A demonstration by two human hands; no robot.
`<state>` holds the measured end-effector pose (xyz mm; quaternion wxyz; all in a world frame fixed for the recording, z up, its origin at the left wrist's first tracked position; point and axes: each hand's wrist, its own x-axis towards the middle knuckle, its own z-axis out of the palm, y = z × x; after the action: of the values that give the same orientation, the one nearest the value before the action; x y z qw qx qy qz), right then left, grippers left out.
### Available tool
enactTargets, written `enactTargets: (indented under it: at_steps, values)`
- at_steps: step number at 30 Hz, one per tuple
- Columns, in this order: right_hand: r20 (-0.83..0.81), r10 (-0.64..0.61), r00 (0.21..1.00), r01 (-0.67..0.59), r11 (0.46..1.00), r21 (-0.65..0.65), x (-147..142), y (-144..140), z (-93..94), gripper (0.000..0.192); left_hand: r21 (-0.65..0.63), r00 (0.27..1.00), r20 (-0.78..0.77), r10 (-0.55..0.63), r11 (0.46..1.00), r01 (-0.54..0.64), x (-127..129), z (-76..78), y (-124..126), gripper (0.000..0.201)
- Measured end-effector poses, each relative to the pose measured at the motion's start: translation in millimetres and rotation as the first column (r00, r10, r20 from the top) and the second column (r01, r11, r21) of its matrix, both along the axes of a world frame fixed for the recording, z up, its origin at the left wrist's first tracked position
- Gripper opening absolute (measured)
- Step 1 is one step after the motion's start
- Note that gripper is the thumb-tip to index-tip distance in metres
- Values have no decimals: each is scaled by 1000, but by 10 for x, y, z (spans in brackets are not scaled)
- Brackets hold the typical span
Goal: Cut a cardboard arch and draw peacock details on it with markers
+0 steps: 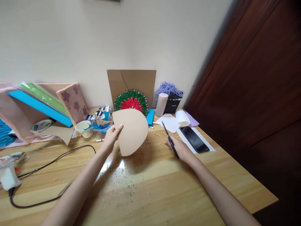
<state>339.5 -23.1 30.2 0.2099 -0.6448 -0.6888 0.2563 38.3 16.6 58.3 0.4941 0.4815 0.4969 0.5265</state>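
Note:
My left hand [112, 135] holds up a tan rounded cardboard piece [131, 130] by its left edge, above the wooden table [164, 182]. My right hand [180, 149] rests on the table to the right, gripping black-handled scissors [168, 138] whose blades are together and point up and away. Behind the cardboard piece stands a red and green round fan-like craft [131, 99], leaning on a brown cardboard sheet [131, 81] against the wall.
A black phone [194, 139] lies on white paper at the right. A white glue gun [8, 171] with a black cord [54, 160] sits at the left. Coloured sheets, tape, a cup, a bowl, paper rolls and purple yarn [169, 88] line the wall.

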Motion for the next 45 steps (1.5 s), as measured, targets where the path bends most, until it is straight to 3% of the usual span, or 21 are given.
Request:
enactTargets:
  at_steps: [3,6,8,11,13,15,18,21,24,27,34,37,39,41,43,45]
  values:
    - [338,-121,933,100,992,78,92,73,-38,31,-36,979,204,-17,999,25,142,-137,-69,49]
    - [439,-159,884,78,977,198,157,136,-131,23,-76,933,359,-40,995,71,334,-295,-184,51]
    - [357,-174,918,71,957,283,160,150,-165,21,-123,902,432,-24,989,85,451,-380,-263,55]
    - [-49,-52,997,63,967,249,49,101,-139,29,-168,871,491,10,982,84,580,-462,-371,55]
    - [-386,131,913,-97,990,105,-90,37,-109,37,-187,860,511,23,979,85,635,-495,-425,53]
    - [-561,220,798,-235,971,47,-217,-16,-100,36,-183,851,524,17,979,94,657,-515,-448,53]
    - [-581,144,801,-136,989,57,-258,-8,-127,33,-141,859,512,-5,986,89,601,-520,-402,51]
    - [-578,45,815,-8,998,67,-109,91,-156,36,-86,911,411,-3,995,42,434,-506,-267,44]
    - [-620,30,784,10,998,61,67,186,-175,35,-41,978,208,-14,999,23,263,-503,-129,40]
    - [-667,24,745,17,998,55,152,235,-199,33,-25,994,82,-71,997,73,196,-513,-64,40]
    - [-726,-9,688,8,1000,-5,-8,186,-249,41,-77,987,145,-64,994,76,266,-538,-128,47]
    - [-764,-18,645,-96,990,-104,-217,69,-249,45,-107,971,237,-33,992,60,348,-526,-206,44]
    - [-745,52,665,-241,959,-148,-299,2,-219,46,-110,955,296,5,993,29,402,-487,-242,44]
    - [-672,182,718,-325,941,-92,-258,-21,-168,41,-109,942,329,68,994,-33,419,-422,-241,47]
    - [-466,190,864,-200,979,29,-89,4,-121,33,-104,932,337,133,989,-103,384,-346,-202,49]
    - [-132,21,991,-6,994,113,141,50,-102,24,-84,934,315,168,985,-149,307,-272,-147,50]
